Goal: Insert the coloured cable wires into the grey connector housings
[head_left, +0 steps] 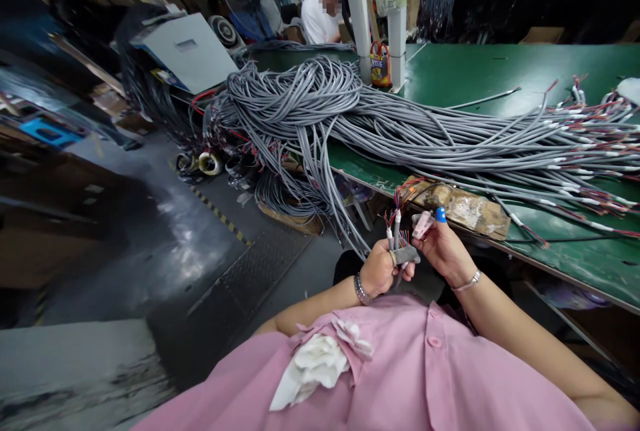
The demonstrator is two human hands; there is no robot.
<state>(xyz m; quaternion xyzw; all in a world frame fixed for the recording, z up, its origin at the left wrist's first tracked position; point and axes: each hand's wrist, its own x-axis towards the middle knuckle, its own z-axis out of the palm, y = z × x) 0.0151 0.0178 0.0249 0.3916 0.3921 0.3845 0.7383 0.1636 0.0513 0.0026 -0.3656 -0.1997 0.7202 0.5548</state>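
My left hand is closed around several grey cable ends, whose thin coloured wires fan out above the fist. A grey wrapping covers one of its fingers. Just to the right, my right hand pinches a small pale pink piece beside the wire tips; a blue cover sits on its thumb. Long grey cables lie in a thick bundle across the green table, with white-banded ends and red wires at the right.
A taped cardboard block rests on the table's near edge. A white post rises behind the cables, and a person in white sits beyond. At left stands a grey box.
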